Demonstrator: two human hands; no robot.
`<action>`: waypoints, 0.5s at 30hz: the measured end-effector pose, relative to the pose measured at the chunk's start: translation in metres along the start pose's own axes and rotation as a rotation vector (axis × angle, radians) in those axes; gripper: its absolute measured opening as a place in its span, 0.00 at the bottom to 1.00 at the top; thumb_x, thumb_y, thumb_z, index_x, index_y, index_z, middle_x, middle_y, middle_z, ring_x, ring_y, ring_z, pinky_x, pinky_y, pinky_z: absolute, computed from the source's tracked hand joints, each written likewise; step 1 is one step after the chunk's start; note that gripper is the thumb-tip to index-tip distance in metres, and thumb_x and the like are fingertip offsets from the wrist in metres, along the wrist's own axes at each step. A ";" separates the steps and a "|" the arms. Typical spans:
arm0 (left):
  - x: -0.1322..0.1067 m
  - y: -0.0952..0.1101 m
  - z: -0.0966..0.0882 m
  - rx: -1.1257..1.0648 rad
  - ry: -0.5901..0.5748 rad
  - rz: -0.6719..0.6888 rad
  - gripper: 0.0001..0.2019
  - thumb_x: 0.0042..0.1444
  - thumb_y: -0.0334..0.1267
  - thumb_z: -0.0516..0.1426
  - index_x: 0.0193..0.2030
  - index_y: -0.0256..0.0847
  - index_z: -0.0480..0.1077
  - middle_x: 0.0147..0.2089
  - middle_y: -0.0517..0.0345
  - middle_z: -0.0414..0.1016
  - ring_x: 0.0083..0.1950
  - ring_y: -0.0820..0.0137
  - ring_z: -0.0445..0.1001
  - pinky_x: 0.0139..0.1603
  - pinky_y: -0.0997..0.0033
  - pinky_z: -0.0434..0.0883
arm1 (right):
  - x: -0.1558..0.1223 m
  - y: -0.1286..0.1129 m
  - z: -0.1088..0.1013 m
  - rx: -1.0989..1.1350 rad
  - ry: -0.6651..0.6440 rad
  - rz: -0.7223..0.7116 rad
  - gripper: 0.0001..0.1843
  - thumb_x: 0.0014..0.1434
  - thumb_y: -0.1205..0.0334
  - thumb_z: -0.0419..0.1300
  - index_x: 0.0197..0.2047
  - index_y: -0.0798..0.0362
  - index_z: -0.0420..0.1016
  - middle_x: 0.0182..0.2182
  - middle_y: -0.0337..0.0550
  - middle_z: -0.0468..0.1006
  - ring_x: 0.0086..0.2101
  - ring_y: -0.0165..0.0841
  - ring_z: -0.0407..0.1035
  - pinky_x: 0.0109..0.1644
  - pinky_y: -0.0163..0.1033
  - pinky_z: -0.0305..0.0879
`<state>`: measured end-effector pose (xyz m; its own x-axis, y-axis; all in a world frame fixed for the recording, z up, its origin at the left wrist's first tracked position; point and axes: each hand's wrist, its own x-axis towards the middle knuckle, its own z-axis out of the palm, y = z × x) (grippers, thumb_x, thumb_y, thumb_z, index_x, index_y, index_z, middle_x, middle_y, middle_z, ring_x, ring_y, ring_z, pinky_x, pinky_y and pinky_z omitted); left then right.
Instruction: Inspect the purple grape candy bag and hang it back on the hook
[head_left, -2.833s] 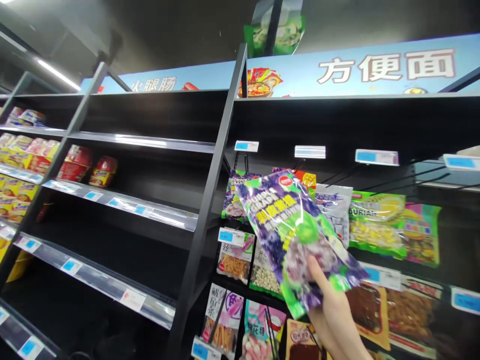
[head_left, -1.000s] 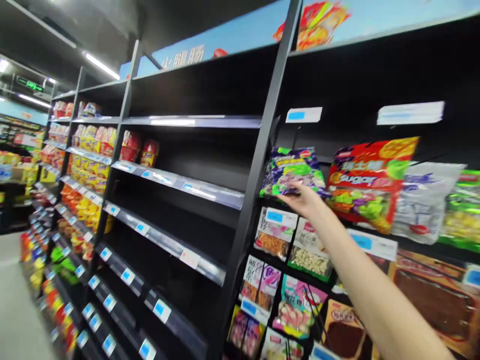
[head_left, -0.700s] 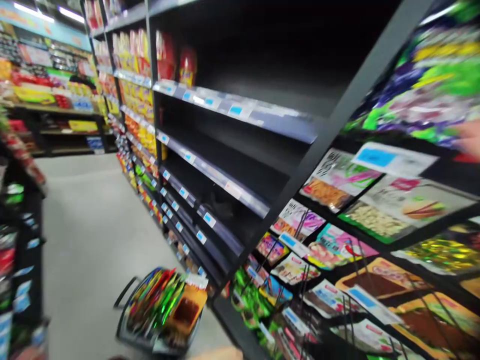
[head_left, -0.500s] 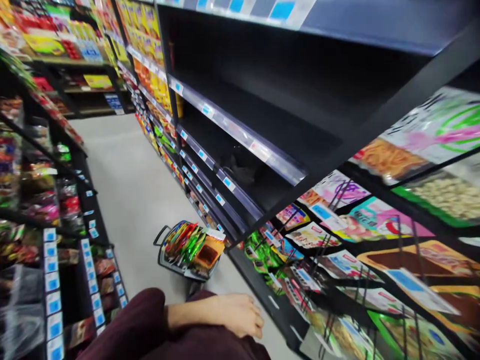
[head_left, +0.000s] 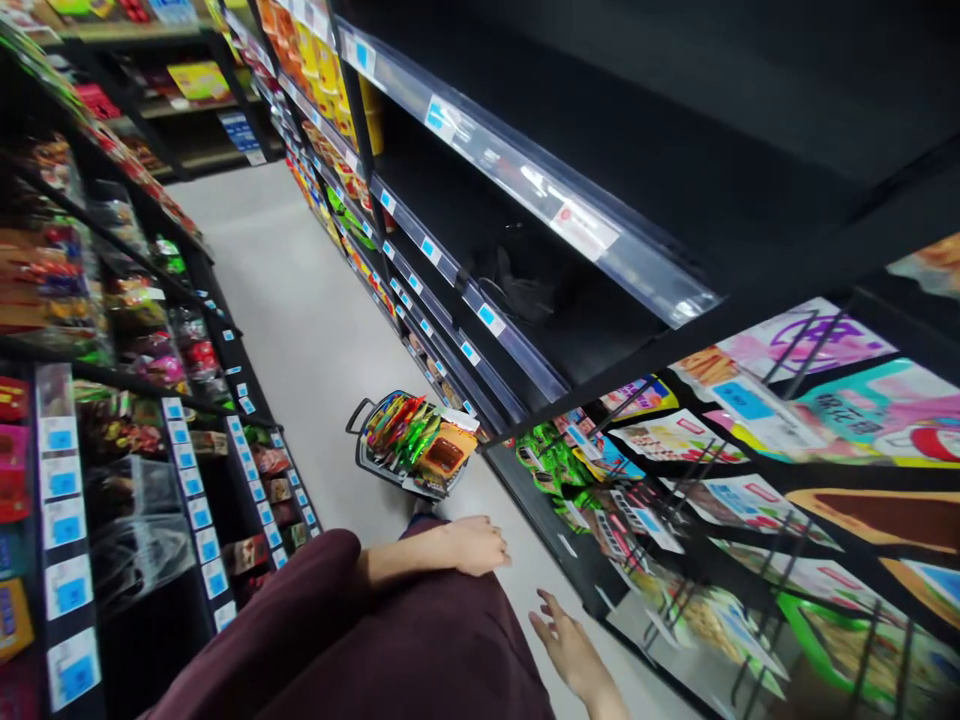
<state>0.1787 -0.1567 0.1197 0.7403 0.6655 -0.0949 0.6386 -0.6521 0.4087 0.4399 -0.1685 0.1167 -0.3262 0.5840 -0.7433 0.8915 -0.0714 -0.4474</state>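
My left hand (head_left: 478,545) hangs in front of my dark maroon clothing, its fingers curled in and nothing visible in them. To its right, lower down, my right hand (head_left: 564,638) has its fingers apart and holds nothing. Just beyond the left hand, a dark shopping basket (head_left: 367,462) with a handle stands on the floor. It is heaped with colourful snack packets (head_left: 405,430) and an orange-brown pack (head_left: 448,452). Neither hand touches the basket or the shelves.
On the right, snack bags (head_left: 739,500) hang from metal hooks beside a tall black shelf (head_left: 450,255) with price tags. A dark object (head_left: 517,285) lies on one shelf level. Packaged goods (head_left: 150,300) fill the left rack. The grey floor (head_left: 292,290) runs between them.
My right hand has come into view at the lower right, fingers spread. The view has tilted down and turned left, so the basket and left hand appear higher.
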 end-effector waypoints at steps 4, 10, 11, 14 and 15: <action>-0.015 -0.028 0.024 -0.034 -0.069 -0.141 0.05 0.57 0.31 0.58 0.38 0.39 0.75 0.37 0.50 0.80 0.39 0.59 0.77 0.35 0.63 0.71 | 0.016 0.030 0.048 0.117 0.112 -0.024 0.34 0.59 0.44 0.47 0.60 0.58 0.67 0.53 0.62 0.76 0.54 0.48 0.71 0.59 0.49 0.65; -0.044 -0.079 0.061 -0.127 -0.200 -0.415 0.08 0.59 0.32 0.57 0.42 0.33 0.76 0.42 0.41 0.79 0.41 0.56 0.78 0.40 0.59 0.74 | 0.020 0.030 0.074 0.205 0.072 0.001 0.32 0.52 0.51 0.51 0.58 0.54 0.70 0.50 0.55 0.79 0.47 0.43 0.76 0.51 0.42 0.71; -0.050 -0.088 0.068 -0.145 -0.226 -0.470 0.08 0.59 0.33 0.57 0.41 0.32 0.76 0.42 0.40 0.79 0.42 0.56 0.78 0.41 0.58 0.74 | 0.021 0.028 0.073 0.204 0.072 0.007 0.31 0.52 0.51 0.52 0.57 0.53 0.71 0.49 0.54 0.79 0.46 0.43 0.77 0.51 0.42 0.71; -0.068 -0.115 0.089 -0.217 -0.299 -0.629 0.07 0.62 0.34 0.58 0.42 0.31 0.75 0.44 0.43 0.78 0.46 0.58 0.77 0.46 0.55 0.74 | 0.024 0.021 0.066 0.192 0.060 0.056 0.30 0.54 0.47 0.52 0.55 0.52 0.72 0.47 0.54 0.80 0.45 0.44 0.77 0.50 0.45 0.71; -0.074 -0.123 0.096 -0.248 -0.313 -0.675 0.08 0.63 0.35 0.58 0.43 0.32 0.74 0.45 0.45 0.78 0.47 0.59 0.77 0.48 0.54 0.74 | 0.025 0.019 0.063 0.188 0.055 0.064 0.29 0.55 0.45 0.52 0.55 0.52 0.72 0.46 0.54 0.80 0.45 0.44 0.77 0.51 0.46 0.71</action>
<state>0.0658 -0.1610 -0.0106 0.2570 0.7316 -0.6314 0.9331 -0.0179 0.3591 0.4292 -0.2060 0.0578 -0.2484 0.6160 -0.7475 0.8339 -0.2567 -0.4886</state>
